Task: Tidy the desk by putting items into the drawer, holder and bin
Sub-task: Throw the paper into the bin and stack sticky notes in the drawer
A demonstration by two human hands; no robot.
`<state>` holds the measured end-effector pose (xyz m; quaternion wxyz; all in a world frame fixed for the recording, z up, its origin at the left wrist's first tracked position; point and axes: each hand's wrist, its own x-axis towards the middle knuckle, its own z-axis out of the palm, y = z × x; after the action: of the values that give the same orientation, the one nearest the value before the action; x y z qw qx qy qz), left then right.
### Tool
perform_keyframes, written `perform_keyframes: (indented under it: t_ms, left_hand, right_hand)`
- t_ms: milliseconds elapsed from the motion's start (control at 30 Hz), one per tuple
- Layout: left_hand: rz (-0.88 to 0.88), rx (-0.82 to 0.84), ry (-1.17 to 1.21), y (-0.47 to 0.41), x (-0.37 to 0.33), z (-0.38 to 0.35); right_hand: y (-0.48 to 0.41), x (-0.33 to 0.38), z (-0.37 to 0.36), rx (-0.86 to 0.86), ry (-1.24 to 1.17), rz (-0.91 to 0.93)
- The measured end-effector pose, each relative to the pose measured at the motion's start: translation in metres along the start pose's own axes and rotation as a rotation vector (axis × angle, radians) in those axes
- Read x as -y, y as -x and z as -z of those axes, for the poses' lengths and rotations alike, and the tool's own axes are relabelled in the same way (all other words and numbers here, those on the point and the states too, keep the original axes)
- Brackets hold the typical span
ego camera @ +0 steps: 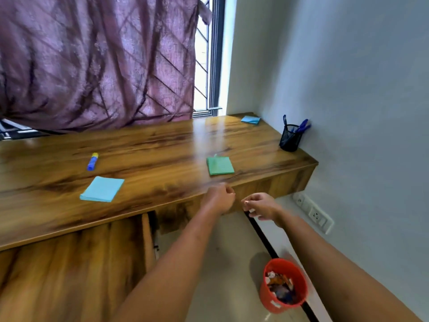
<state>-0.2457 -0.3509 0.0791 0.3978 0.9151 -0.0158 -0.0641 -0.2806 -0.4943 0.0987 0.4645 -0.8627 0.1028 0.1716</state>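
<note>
My left hand (219, 198) hovers at the wooden desk's (162, 145) front edge with its fingers curled and nothing visible in them. Just to its right, off the desk, my right hand (257, 205) pinches what looks like a small white scrap (251, 210). A green sticky pad (220, 165) lies just beyond my left hand. Farther left are a light blue pad (102, 189) and a blue glue stick (92, 161) with a yellow cap. Another blue pad (250, 119) sits at the far corner. The black mesh holder (290, 140) has blue pens in it. The red bin (283, 287) stands on the floor.
A wooden drawer (69, 263) juts out under the desk at lower left, its inside hidden. The purple curtain (92, 61) hangs behind the desk. The right wall carries a socket strip (313, 212). The bin holds several scraps.
</note>
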Motion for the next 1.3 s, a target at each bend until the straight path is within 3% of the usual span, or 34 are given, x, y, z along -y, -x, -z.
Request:
perform_keyframes:
  t_ms: [200,433,600,867,1067,1200,1300]
  left_hand:
    - [0.072,-0.073,-0.108,-0.046,-0.031,-0.028]
    - [0.195,-0.101,-0.389,-0.090,-0.040,-0.055]
    - [0.244,-0.156,-0.439,-0.126,-0.043,-0.075]
    - [0.510,-0.076,-0.543,-0.199,-0.030,-0.083]
    - [0.454,-0.147,-0.547,-0.271,0.000,-0.065]
    - [0.267,-0.181,-0.751,-0.318,0.004,-0.053]
    - [0.158,-0.213,-0.777,-0.358,-0.008,-0.052]
  right_hand:
    - [-0.031,-0.017,0.050,0.063,0.004,0.002]
    - [-0.064,-0.027,0.099,0.078,0.058,0.000]
    - [-0.097,-0.026,0.126,0.089,0.040,0.029]
    - [-0.188,-0.015,0.157,0.167,0.104,0.070]
    - [-0.300,0.021,0.174,0.184,0.101,0.049]
    - [-0.378,0.047,0.187,0.101,0.195,0.114]
    - [-0.430,0.058,0.195,0.023,0.305,0.146]
